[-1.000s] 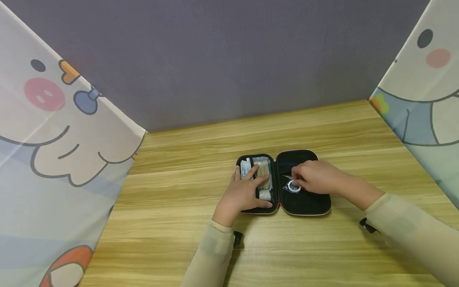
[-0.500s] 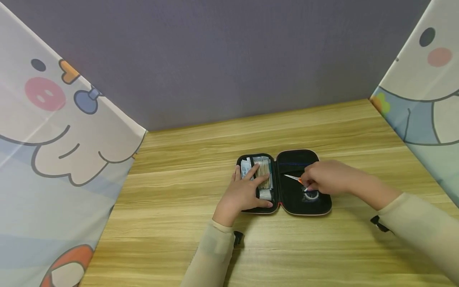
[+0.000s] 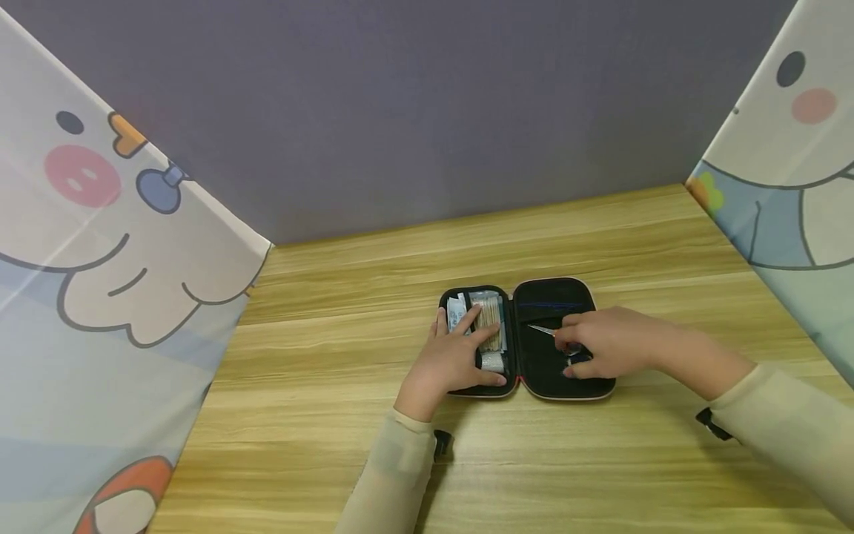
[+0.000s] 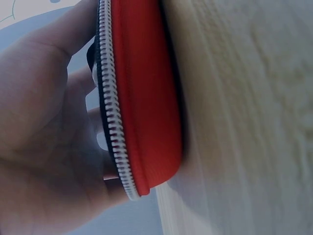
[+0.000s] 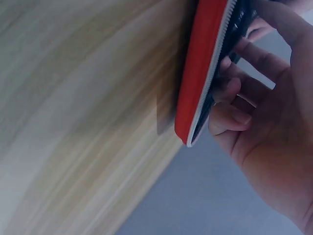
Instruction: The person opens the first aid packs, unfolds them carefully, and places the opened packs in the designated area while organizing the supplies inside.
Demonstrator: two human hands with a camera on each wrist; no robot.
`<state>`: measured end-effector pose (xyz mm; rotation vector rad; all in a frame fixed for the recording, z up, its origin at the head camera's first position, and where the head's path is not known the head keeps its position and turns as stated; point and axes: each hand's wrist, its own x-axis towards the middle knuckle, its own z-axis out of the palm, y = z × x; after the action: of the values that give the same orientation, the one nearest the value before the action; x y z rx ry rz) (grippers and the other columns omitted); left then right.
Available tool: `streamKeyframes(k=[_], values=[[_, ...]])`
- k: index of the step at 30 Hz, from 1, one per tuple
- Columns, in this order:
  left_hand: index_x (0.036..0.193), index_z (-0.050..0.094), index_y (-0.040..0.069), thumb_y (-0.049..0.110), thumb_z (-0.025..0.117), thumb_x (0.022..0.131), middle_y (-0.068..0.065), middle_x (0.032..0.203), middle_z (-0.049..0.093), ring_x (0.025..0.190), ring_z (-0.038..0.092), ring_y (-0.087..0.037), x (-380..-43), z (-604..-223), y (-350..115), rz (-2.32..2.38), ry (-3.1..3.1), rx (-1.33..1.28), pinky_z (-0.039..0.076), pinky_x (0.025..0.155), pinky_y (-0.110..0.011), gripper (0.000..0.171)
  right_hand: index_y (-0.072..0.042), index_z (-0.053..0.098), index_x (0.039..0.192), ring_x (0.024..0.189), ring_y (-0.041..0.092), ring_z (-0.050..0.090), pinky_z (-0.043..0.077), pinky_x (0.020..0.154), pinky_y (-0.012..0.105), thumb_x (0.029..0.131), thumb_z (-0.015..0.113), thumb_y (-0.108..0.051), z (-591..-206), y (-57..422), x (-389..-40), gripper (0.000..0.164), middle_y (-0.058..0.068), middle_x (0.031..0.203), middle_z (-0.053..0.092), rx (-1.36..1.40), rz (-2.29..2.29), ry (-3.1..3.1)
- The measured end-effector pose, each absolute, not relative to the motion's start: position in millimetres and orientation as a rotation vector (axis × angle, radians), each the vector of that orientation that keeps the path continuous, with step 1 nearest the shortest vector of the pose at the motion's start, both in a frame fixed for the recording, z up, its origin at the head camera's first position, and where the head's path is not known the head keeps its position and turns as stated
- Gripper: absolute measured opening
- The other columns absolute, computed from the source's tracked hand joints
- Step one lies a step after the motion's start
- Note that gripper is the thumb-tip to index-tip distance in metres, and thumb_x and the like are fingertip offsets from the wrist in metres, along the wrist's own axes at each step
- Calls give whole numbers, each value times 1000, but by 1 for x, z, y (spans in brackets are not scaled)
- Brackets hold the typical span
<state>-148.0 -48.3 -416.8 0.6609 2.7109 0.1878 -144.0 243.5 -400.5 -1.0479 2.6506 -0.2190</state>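
Observation:
A zipped case [image 3: 542,380], black inside, lies unfolded on the table; its shell [image 4: 146,93] is red in the left wrist view. My left hand [image 3: 445,363] rests with spread fingers over the left half. Under it are a bundle of thin pale sticks [image 3: 493,305], white packets [image 3: 456,308] and a white roll [image 3: 492,362]. Over the right half is my right hand [image 3: 617,343], index finger and thumb apart, fingertips on the contents. Scissors [image 3: 539,328] point left from beneath its fingers, handles hidden. The small clear packet with a white ring is mostly covered by that hand.
The wood-grain table [image 3: 333,334] spreads around the case. A grey panel [image 3: 467,119] stands behind it, with cartoon-printed cloth [image 3: 167,274] at left and more printed cloth [image 3: 787,185] at right. A blue line [image 3: 550,305] shows in the case's upper right pocket.
My right hand has carried the clear packet to the right, below the scissors, uncovering the blades. Its finger and thumb have since spread apart over the packet. My left hand has stayed put.

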Motion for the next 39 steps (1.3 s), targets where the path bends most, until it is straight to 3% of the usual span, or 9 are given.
streamKeyframes(k=[4, 8, 10, 13, 17, 21, 27, 34, 39], values=[[165, 38, 41, 69, 76, 88, 2, 182, 12, 159, 4, -64, -148, -418, -48, 184, 2712, 665, 14, 133, -68, 91, -23, 78, 113, 101, 23, 74, 62, 81, 48, 94, 76, -57, -401, 243, -142, 40, 7, 124, 75, -1044, -228, 2638], [165, 37, 42, 69, 76, 88, 2, 182, 13, 160, 4, -63, -148, -418, -47, 182, 2718, 673, 14, 133, -68, 91, -21, 80, 117, 121, 39, 72, 61, 94, 59, 94, 75, -59, -400, 244, -140, 45, 16, 133, 74, -1014, -271, 2615], [165, 37, 42, 70, 76, 87, 2, 182, 13, 160, 5, -63, -148, -419, -48, 180, 2720, 677, 13, 133, -67, 91, -20, 80, 117, 117, 35, 74, 61, 93, 57, 94, 74, -60, -400, 244, -140, 48, 12, 129, 76, -1012, -306, 2610], [165, 36, 42, 70, 76, 87, 2, 182, 12, 160, 4, -63, -149, -419, -48, 176, 2719, 678, 12, 134, -67, 92, -23, 79, 107, 91, 16, 73, 61, 77, 42, 95, 74, -59, -401, 244, -140, 38, -4, 108, 77, -999, -359, 2614], [166, 35, 43, 70, 75, 88, 3, 182, 11, 160, 3, -63, -149, -419, -47, 176, 2716, 674, 12, 134, -67, 92, -32, 68, 85, 61, -2, 47, 41, 58, 24, 98, 71, -57, -403, 243, -140, 28, -18, 76, 59, -977, -422, 2627], [166, 35, 43, 70, 75, 88, 3, 182, 10, 160, 3, -63, -149, -418, -46, 175, 2713, 664, 13, 134, -67, 91, -34, 60, 71, 58, -3, 40, 36, 57, 23, 100, 68, -56, -404, 241, -140, 37, -19, 69, 51, -987, -405, 2647], [165, 34, 45, 73, 74, 87, 4, 182, 10, 159, 5, -64, -147, -418, -44, 157, 2702, 683, 13, 134, -65, 92, -30, 55, 59, 57, 1, 39, 36, 56, 22, 104, 63, -54, -403, 237, -139, 52, -15, 72, 51, -939, -386, 2667], [166, 35, 44, 72, 75, 87, 4, 182, 10, 160, 4, -63, -147, -419, -43, 165, 2703, 683, 13, 134, -66, 92, -27, 60, 70, 57, 0, 45, 40, 52, 25, 98, 77, -29, -405, 235, -145, 33, -14, 67, 56, -990, -197, 2846], [166, 35, 44, 71, 75, 87, 4, 182, 9, 160, 2, -62, -146, -419, -44, 180, 2692, 673, 14, 133, -67, 92, -27, 61, 69, 57, 4, 45, 36, 51, 26, 95, 81, -26, -405, 233, -148, 32, -14, 68, 56, -946, -124, 2867]])
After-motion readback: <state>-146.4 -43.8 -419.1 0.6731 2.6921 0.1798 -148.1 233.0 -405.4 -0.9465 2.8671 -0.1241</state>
